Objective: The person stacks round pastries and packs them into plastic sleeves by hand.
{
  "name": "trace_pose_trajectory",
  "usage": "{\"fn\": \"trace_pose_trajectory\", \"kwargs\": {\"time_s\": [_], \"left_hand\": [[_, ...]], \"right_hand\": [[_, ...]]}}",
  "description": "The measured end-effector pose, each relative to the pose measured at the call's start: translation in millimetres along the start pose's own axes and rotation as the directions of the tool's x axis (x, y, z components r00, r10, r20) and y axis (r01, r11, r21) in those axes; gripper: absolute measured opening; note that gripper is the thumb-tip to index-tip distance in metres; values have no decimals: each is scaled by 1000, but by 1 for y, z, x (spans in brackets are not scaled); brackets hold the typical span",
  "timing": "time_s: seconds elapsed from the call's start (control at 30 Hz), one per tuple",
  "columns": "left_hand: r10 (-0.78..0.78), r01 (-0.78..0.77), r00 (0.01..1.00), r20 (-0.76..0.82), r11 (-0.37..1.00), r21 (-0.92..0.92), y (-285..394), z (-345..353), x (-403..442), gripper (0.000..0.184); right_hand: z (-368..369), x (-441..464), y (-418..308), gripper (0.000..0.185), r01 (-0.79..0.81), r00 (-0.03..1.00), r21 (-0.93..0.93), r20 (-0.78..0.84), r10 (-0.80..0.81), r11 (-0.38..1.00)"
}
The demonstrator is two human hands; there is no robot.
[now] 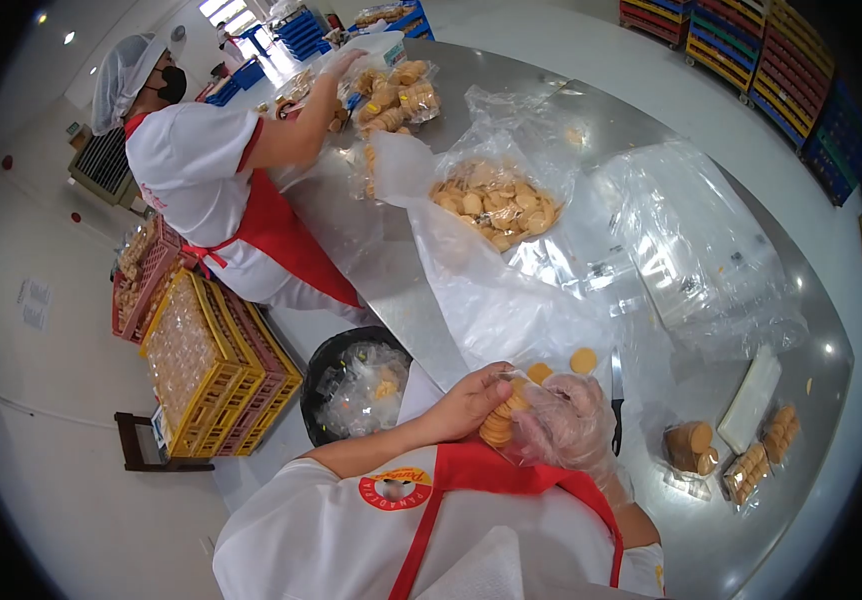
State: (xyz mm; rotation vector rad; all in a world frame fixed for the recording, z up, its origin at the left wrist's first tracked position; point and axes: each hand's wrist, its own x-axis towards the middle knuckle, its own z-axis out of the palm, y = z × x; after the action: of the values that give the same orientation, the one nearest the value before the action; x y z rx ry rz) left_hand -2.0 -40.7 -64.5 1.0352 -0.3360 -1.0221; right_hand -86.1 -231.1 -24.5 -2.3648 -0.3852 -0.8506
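Note:
Close to my chest, my left hand (479,398), bare, is closed around a small clear bag of round biscuits (498,428). My right hand (573,425) wears a loose clear plastic glove and is curled against the bag's right side. Glove folds hide what its fingers grip. Two loose biscuits, one of them a round biscuit (583,361), lie on the table just beyond my hands. Farther ahead, a large open plastic bag (496,205) holds many similar biscuits. Beside my right hand lies a knife (618,385), partly covered by the glove.
A stack of clear plastic bags (691,235) covers the steel table (821,370) at right. Packed biscuits (691,447) sit near a white block (750,400). A black bin (326,400) and yellow crates (206,385) stand left. A co-worker (201,170) handles bags across the table.

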Motion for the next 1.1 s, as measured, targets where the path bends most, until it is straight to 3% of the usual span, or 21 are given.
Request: {"fn": "trace_pose_trajectory", "kwargs": {"time_s": [0.1, 0.2, 0.3, 0.5, 0.77, 1.1], "left_hand": [[55, -60, 996, 69, 996, 66, 1, 3, 2, 60], [-1, -1, 998, 57, 999, 38, 2, 5, 1, 63], [56, -56, 998, 38, 998, 3, 3, 10, -3, 50], [96, -96, 995, -16, 995, 24, -2, 7, -15, 45], [138, -137, 990, -6, 988, 72, -5, 6, -28, 50], [186, -186, 982, 31, 983, -11, 3, 15, -38, 49]], "right_hand": [[-3, 1, 0, 38, 20, 1000, 4, -3, -20, 1000], [-7, 0, -1, 36, 36, 999, -3, 1, -36, 999], [-4, -2, -2, 34, 64, 997, -38, -29, -65, 997], [-1, -2, -11, 33, 87, 995, -50, -48, -89, 995], [-6, 0, -24, 39, 78, 997, -71, 26, -76, 994], [-17, 1, -43, 40, 102, 994, -99, -36, -106, 990]]}}
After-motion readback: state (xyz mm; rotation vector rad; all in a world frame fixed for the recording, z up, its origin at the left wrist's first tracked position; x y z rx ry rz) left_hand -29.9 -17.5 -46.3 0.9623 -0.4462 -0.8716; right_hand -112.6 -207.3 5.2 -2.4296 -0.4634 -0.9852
